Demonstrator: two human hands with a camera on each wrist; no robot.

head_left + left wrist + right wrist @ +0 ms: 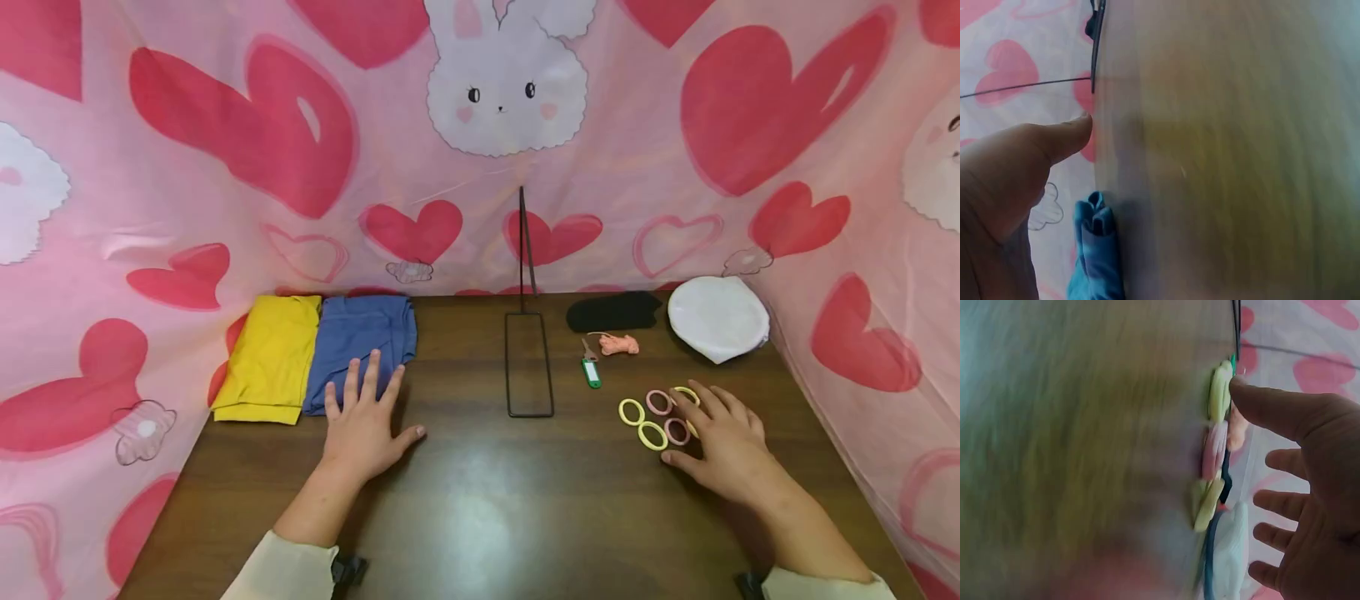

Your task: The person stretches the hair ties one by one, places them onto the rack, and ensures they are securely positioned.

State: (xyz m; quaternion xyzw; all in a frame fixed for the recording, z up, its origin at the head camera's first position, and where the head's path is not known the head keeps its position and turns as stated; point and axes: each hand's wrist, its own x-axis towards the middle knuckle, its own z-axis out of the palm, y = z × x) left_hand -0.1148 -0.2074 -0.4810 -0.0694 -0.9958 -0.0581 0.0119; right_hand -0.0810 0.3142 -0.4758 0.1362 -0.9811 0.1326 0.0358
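My left hand (363, 433), fingers spread, hovers in front of a folded blue cloth (360, 342), its fingertips overlapping the cloth in the head view. A folded yellow cloth (273, 358) lies against the blue one's left side. On the right, my right hand (723, 437) reaches over several yellow and pink rings, its fingers spread and holding nothing. A yellow ring (652, 435) lies near the thumb, and a pink ring (659, 402) lies just behind it. Part of the ring group is hidden under the right hand.
A black wire stand (528, 415) rises at the back middle. To its right are a key with a green tag (591, 372), a bundle of pink cord (618, 344), a black flat item (613, 311) and a white round pouch (718, 317). Heart-patterned cloth (420, 175) walls the table (480, 517).
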